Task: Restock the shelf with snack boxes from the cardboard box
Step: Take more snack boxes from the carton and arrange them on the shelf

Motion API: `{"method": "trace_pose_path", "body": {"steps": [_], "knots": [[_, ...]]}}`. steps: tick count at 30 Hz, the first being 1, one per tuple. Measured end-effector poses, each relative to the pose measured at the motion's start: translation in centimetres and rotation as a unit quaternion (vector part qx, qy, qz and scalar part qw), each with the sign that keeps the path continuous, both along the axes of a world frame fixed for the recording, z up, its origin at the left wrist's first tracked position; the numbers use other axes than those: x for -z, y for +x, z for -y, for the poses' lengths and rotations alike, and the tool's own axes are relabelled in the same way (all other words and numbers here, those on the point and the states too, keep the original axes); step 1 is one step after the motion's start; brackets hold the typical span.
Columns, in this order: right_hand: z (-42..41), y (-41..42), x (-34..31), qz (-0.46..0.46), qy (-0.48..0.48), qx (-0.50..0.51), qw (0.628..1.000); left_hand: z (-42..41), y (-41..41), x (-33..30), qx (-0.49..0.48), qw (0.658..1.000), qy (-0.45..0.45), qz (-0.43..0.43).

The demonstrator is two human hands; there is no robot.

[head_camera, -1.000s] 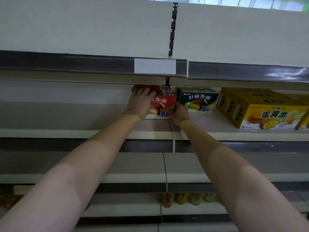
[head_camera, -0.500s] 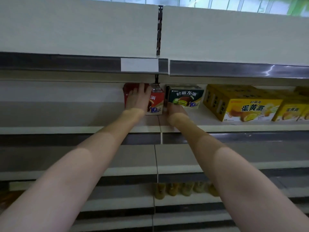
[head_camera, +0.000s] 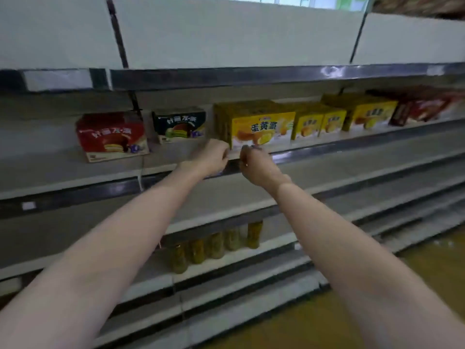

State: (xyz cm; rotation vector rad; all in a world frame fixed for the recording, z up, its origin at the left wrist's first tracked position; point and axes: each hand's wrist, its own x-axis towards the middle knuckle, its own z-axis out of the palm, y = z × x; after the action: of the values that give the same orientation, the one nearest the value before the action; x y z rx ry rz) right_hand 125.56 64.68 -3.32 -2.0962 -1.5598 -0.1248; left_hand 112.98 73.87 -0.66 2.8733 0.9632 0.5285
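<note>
A red snack box (head_camera: 112, 136) stands alone on the shelf (head_camera: 63, 170) at the left, with no hand on it. To its right are a dark green snack box (head_camera: 180, 125) and a large yellow snack box (head_camera: 254, 124). My left hand (head_camera: 214, 156) and my right hand (head_camera: 256, 165) hover close together in front of the shelf edge, just below the large yellow box. The fingers of both are loosely curled and hold nothing. The cardboard box is out of view.
More yellow boxes (head_camera: 319, 122) and dark red packs (head_camera: 422, 107) continue along the shelf to the right. Jars (head_camera: 214, 245) stand on a lower shelf. A bare shelf board lies just below my hands. The yellowish floor (head_camera: 377, 311) shows at the lower right.
Both hands have let go of the red box, which now sits on the shelf, and have pulled back to the right. The view has swung right.
</note>
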Motion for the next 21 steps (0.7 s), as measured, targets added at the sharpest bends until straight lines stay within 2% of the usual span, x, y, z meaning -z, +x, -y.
{"method": "trace_pose_path", "body": {"steps": [3, 8, 12, 15, 21], "knots": [[7.4, 4.8, 2.6, 0.004, -0.068, 0.058, 0.996, 5.5, 6.1, 1.8, 0.052, 0.996, 0.006, -0.072], [19.5, 11.3, 9.4, -0.047, -0.129, 0.177, 0.975, 14.2, 16.2, 8.6, 0.169, 0.979, -0.044, -0.109], [28.6, 14.1, 14.3, -0.087, -0.171, 0.262, 0.946, 23.3, 21.2, 13.4, 0.256, 0.957, -0.012, -0.139], [33.9, 16.0, 17.6, -0.101, -0.161, 0.327, 0.926, 28.6, 24.2, 16.3, 0.314, 0.939, 0.011, -0.14], [43.4, 18.8, 22.9, -0.115, -0.179, 0.48, 0.851, 37.1, 30.7, 22.1, 0.411, 0.9, -0.012, -0.143]]}}
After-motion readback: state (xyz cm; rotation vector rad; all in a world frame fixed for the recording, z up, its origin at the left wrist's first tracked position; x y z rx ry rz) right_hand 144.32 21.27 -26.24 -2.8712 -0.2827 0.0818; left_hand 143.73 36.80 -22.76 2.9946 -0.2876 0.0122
